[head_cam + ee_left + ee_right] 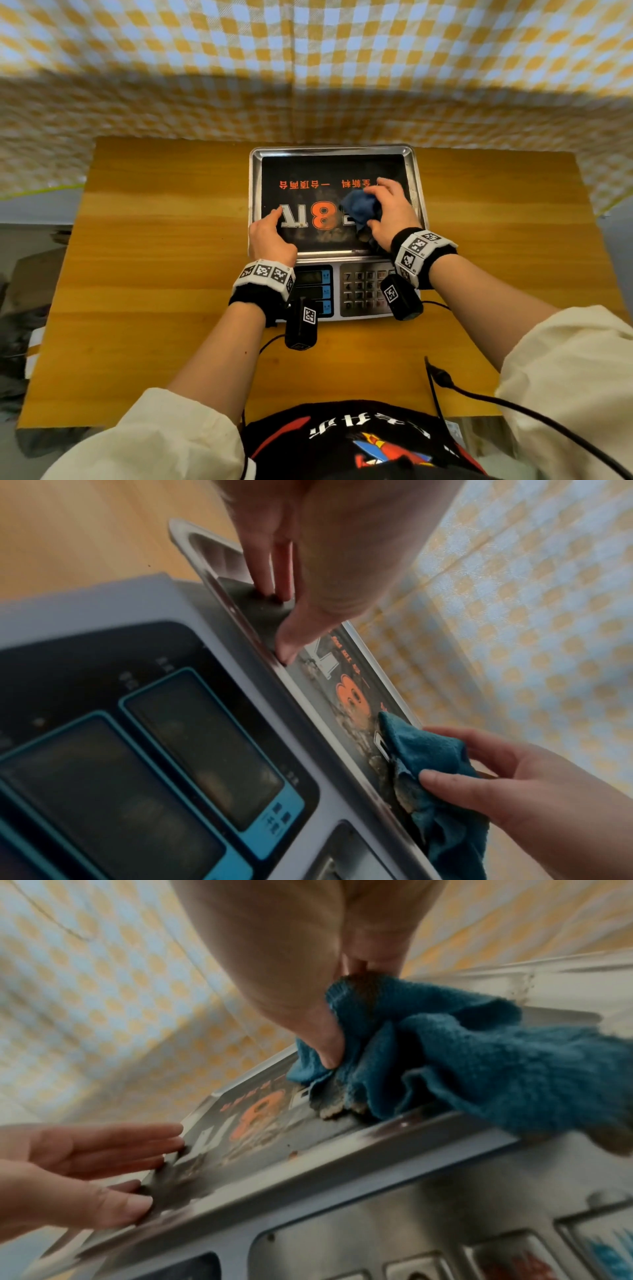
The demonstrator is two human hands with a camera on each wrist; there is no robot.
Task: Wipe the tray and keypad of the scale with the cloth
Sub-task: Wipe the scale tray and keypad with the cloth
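A scale sits mid-table with a steel tray point(255, 178) that carries a black sheet with orange print and brown dirt smears. Its keypad point(363, 291) lies at the front right, beside blue-framed displays point(313, 277). My right hand point(390, 212) grips a bunched blue cloth point(359, 205) and presses it on the tray's right part. The cloth point(479, 1069) is soiled at its edges and hangs over the tray's near rim. My left hand point(270, 233) rests with straight fingers on the tray's left front corner point(212, 569); its fingertips point(270, 588) touch the tray floor.
The wooden table point(154, 274) has bare room on both sides of the scale. A checked yellow and blue cloth point(308, 68) hangs behind it. A black cable point(479, 394) runs across the table's front right.
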